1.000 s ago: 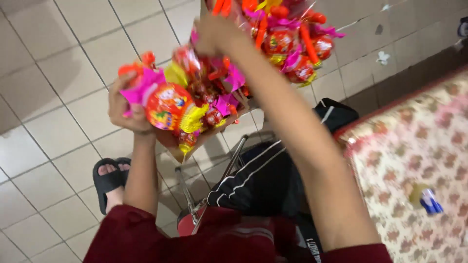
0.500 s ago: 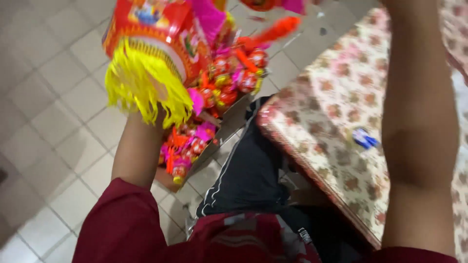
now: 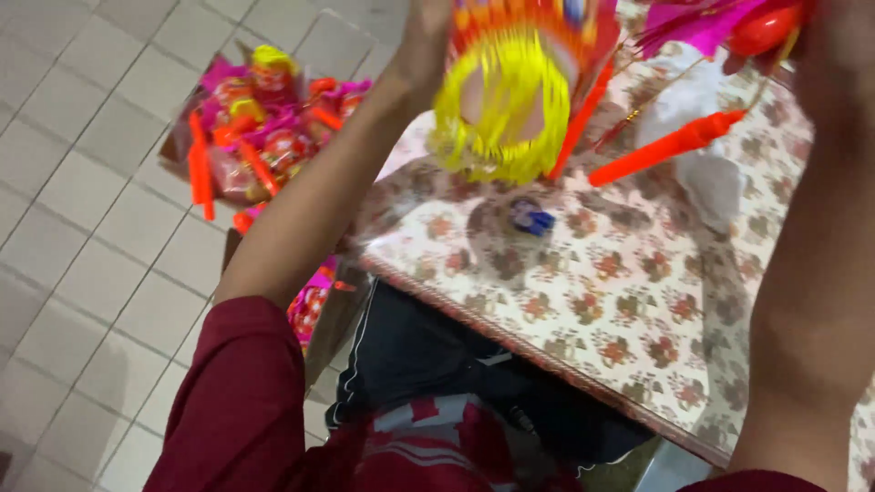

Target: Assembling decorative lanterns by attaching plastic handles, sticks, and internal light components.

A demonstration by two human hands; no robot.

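My left hand (image 3: 427, 44) is raised at the top of the view and grips a red and orange paper lantern (image 3: 524, 36) with a long yellow fringe (image 3: 499, 114). It hangs blurred above the table. My right hand (image 3: 843, 41) is up at the top right corner, closed on a bunch of pink and red decorations (image 3: 729, 25). An orange stick (image 3: 670, 146) hangs from that bunch. Both forearms reach up and away from me.
A table with a floral cloth (image 3: 638, 301) fills the right half; a small blue object (image 3: 531, 219) and a white plastic bag (image 3: 715, 155) lie on it. On the tiled floor (image 3: 82, 228) at left stands a cardboard box of similar lanterns (image 3: 260, 128).
Both hands have carried the lanterns rightward over the table. The view has swung, so the box of lanterns on the floor now shows at the upper left.
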